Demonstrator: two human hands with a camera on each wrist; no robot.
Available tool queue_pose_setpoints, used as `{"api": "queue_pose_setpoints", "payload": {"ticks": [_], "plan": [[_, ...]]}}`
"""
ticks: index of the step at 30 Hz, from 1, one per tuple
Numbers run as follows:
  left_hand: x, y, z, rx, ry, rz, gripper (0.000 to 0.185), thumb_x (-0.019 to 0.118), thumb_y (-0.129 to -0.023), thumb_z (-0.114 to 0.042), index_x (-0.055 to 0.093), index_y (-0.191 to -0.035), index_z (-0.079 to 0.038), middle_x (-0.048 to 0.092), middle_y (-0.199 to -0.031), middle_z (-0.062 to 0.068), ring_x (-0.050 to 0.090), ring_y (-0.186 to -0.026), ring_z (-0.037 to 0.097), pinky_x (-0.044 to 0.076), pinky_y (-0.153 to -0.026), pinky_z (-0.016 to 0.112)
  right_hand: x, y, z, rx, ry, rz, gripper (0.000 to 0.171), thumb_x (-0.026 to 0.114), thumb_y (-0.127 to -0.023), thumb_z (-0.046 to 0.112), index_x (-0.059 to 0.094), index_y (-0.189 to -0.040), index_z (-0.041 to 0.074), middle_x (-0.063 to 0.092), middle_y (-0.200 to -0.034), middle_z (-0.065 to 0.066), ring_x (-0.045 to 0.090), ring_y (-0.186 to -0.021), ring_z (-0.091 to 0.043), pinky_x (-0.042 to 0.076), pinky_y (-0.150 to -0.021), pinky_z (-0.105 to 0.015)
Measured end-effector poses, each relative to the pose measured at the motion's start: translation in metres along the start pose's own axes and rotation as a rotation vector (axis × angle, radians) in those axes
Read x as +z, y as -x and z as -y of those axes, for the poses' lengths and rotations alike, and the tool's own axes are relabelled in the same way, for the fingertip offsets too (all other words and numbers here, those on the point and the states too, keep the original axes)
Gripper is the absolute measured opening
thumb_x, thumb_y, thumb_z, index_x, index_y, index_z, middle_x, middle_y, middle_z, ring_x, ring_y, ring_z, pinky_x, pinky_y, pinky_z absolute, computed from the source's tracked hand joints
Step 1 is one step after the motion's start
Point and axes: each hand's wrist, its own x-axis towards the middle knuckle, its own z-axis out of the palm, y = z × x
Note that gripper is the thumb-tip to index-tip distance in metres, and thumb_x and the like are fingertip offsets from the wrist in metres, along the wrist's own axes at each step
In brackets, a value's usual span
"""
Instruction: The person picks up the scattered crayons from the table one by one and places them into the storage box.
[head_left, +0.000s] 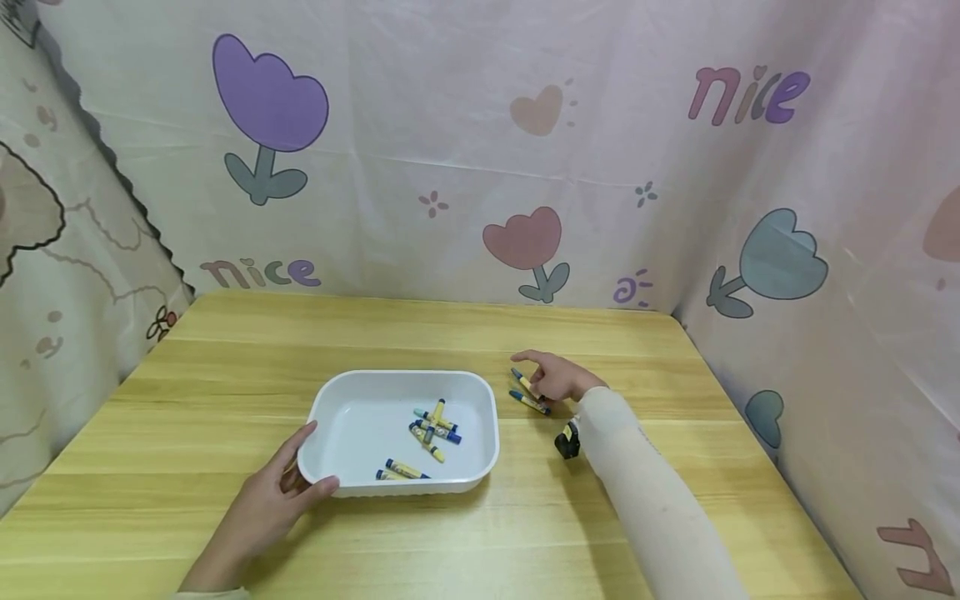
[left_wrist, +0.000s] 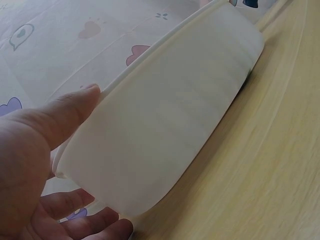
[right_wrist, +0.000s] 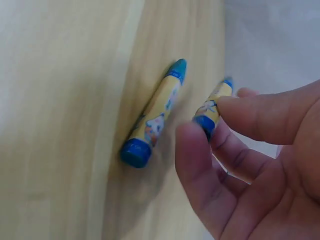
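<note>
On the wooden desk (head_left: 225, 392), hemmed in by a pale curtain (head_left: 465, 150) printed with tulips and the word "nice", the left hand (head_left: 262, 504) grips the near-left corner of a white tray (head_left: 324, 410). The left wrist view shows the thumb (left_wrist: 65, 117) pressed against the tray's outer wall (left_wrist: 165, 130) and the other fingers curled under its base, so the hand is closed on the tray.

There is one tray, and it sits near the middle of the desk. Inside it lie crayons with yellow wrappers and blue ends. A crossed heap of crayons (head_left: 433, 423) sits toward the tray's centre; about four can be made out there, though the overlap makes the count uncertain. Two more crayons (head_left: 403, 471) lie side by side against the near wall.

To the right of the tray, two crayons are out on the desk. One loose crayon (right_wrist: 152, 117) lies flat on the wood, untouched. Just beside it, the right hand (head_left: 558, 379) pinches the second crayon (right_wrist: 214, 107) between thumb (right_wrist: 200, 165) and forefinger; the remaining fingers are loosely bent. A long pale sleeve (head_left: 652, 500) covers the right forearm, and a small dark object (head_left: 567, 442), too small to identify, sits at the wrist.
</note>
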Motion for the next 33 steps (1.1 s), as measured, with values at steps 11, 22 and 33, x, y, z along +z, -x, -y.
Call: {"api": "queue_pose_setpoints", "payload": {"ticks": [11, 22, 33], "plan": [[0.001, 0.001, -0.002, -0.004, -0.003, 0.006, 0.088, 0.071, -0.089, -0.037, 0.019, -0.156, -0.013, 0.031, -0.147, 0.032, 0.044, -0.127, 0.040, 0.047, -0.096, 0.046, -0.001, -0.047, -0.037, 0.036, -0.038, -0.005, 0.058, 0.046, -0.091, -0.010, 0.043, -0.145, 0.010, 0.049, -0.091, -0.015, 0.060, -0.066, -0.023, 0.060, -0.063, -0.036], [0.001, 0.000, -0.002, -0.008, 0.010, 0.004, 0.089, 0.071, -0.089, -0.037, 0.019, -0.156, -0.012, 0.029, -0.147, 0.034, 0.043, -0.128, 0.041, 0.047, -0.096, 0.046, 0.000, -0.051, -0.014, 0.007, -0.044, 0.007, 0.059, 0.052, -0.089, -0.009, 0.045, -0.143, 0.012, 0.051, -0.103, -0.016, 0.059, -0.077, -0.023, 0.061, -0.069, -0.037], [0.001, 0.001, -0.002, -0.023, -0.005, 0.007, 0.089, 0.071, -0.089, -0.037, 0.018, -0.156, -0.013, 0.029, -0.147, 0.033, 0.043, -0.128, 0.040, 0.049, -0.095, 0.044, 0.006, -0.055, 0.008, -0.017, -0.034, 0.034, 0.055, 0.057, -0.091, -0.004, 0.046, -0.142, 0.012, 0.051, -0.100, -0.015, 0.057, -0.077, -0.021, 0.061, -0.068, -0.033]]}}
